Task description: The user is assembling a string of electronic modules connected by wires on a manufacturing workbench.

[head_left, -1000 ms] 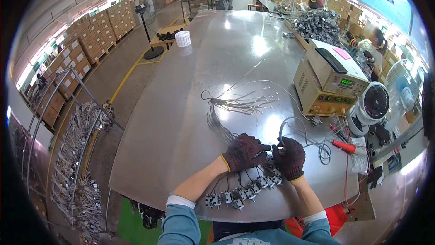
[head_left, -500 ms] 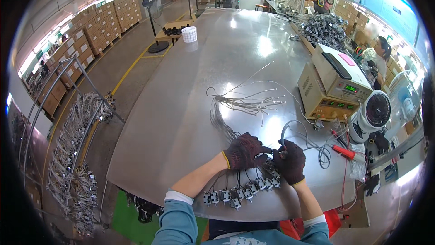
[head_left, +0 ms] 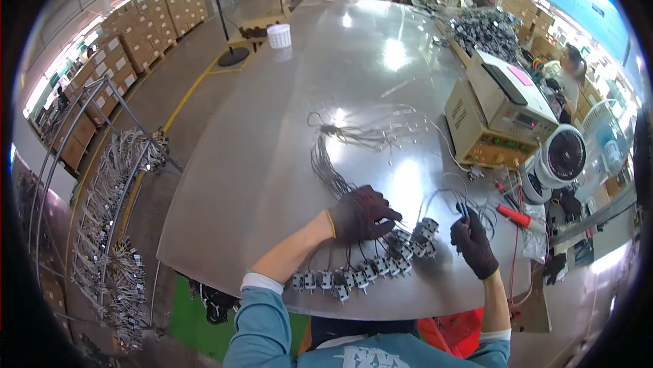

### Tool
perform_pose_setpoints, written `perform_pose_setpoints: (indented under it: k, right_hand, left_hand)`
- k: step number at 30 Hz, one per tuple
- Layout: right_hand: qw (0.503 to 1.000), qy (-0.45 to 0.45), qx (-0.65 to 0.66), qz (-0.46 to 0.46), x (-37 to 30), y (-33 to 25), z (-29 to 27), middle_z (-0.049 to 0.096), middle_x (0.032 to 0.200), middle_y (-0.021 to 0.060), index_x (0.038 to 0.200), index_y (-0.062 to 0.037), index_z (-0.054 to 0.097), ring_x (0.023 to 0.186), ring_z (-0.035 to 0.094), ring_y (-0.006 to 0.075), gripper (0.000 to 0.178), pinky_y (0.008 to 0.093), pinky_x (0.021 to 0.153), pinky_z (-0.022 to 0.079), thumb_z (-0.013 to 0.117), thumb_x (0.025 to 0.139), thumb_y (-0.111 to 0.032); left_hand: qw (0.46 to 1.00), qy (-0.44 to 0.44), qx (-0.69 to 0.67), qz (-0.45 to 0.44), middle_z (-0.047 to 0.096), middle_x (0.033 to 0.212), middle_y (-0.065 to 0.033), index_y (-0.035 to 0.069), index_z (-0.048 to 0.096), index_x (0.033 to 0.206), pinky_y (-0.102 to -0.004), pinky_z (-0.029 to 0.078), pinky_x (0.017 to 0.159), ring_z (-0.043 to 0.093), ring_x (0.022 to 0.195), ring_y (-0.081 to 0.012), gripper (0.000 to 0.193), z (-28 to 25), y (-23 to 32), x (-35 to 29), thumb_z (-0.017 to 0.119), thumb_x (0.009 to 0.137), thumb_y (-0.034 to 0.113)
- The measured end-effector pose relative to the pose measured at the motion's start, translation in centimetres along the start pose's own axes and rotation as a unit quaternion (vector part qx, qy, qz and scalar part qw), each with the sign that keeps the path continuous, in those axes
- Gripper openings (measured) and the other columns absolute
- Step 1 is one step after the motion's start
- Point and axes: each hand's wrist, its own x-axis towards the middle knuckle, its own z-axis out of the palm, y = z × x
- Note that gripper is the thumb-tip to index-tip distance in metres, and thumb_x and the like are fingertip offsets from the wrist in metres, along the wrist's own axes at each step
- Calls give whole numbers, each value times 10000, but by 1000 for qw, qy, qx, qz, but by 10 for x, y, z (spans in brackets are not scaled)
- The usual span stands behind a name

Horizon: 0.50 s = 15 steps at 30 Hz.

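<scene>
My left hand [head_left: 364,215], in a dark knit glove, lies over the grey cable bundle [head_left: 328,167] with thumb and fingers pinched on a cable; the exact grip is partly hidden. Along the near table edge, a row of small grey box-shaped parts [head_left: 360,276] hangs off dark wires that run under that hand. A few more of these parts [head_left: 425,232] sit between my hands. To the right, apart from them, my gloved right hand [head_left: 474,245] is closed around the end of a looped grey cable [head_left: 439,194]. Thin white-tipped cable ends [head_left: 401,130] fan out farther away.
Two stacked bench instruments [head_left: 493,116] stand at the right, beside a small fan [head_left: 566,156] and a red-handled tool [head_left: 513,215]. A heap of dark parts [head_left: 486,35] and a white tub [head_left: 279,36] lie farther back. Cables hang on a metal rack [head_left: 112,232] at left.
My right hand has moved right, away from my left hand, carrying the grey cable end. The left hand stays over the bundle. The upper instrument's green display now shows red.
</scene>
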Motion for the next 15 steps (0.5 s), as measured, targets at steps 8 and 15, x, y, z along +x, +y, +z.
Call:
perform_pose_setpoints:
  k: [8,15]
  right_hand:
    - [965,-123,-225,-48,10,-40,-17,670,1028,7,1407,-67,628,948,640,125,437,331,870,554,770,1005,-166]
    - [998,-30,-22,49,18,-39,-1,737,1165,102,1424,0,583,1025,719,163,459,338,902,599,744,1002,-82]
  left_hand:
    - [997,70,14,13,673,753,-65,166,827,1019,-455,526,754,656,732,-300,191,-10,-13,-5,740,854,202]
    - [999,51,-14,10,648,724,-50,153,828,1049,-430,507,774,640,741,-277,219,-7,-8,-3,754,845,179]
